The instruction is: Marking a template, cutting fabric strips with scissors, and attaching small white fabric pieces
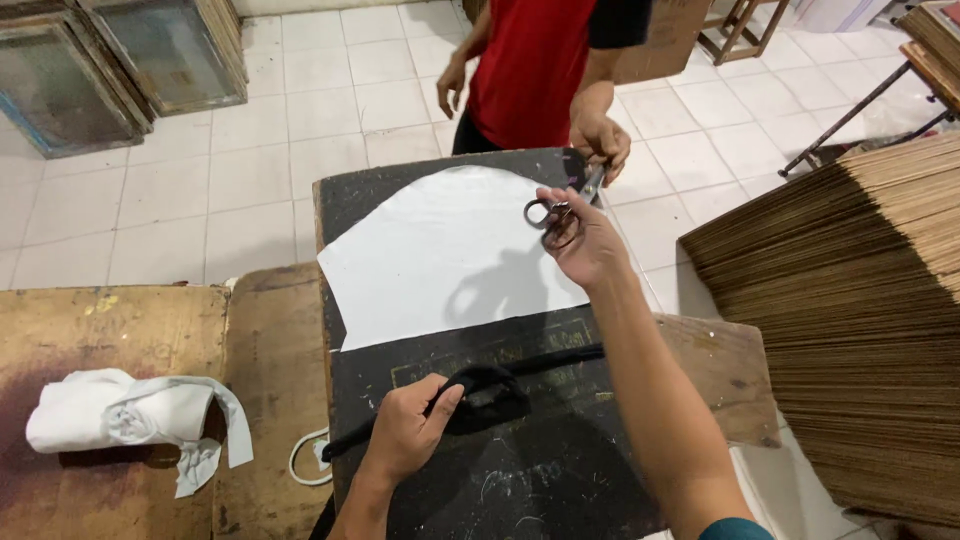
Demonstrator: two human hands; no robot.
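Scissors (560, 215) gripped in right hand (585, 240); left hand (405, 430) clutches black strap (500, 385).

Landmark: black board (480, 470) on the workbench.
Packages: brown cardboard box (665, 40), far beyond the board, behind the standing person, partly hidden.
Labels, signs, screens: none visible.

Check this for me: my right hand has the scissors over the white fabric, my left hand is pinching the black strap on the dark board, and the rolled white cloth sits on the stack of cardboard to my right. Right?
Not quite. The head view shows the rolled white cloth on the wooden table to your left, not on the stack of cardboard. The rest holds: right hand with scissors at the white fabric, left hand pinching the black strap on the dark board.
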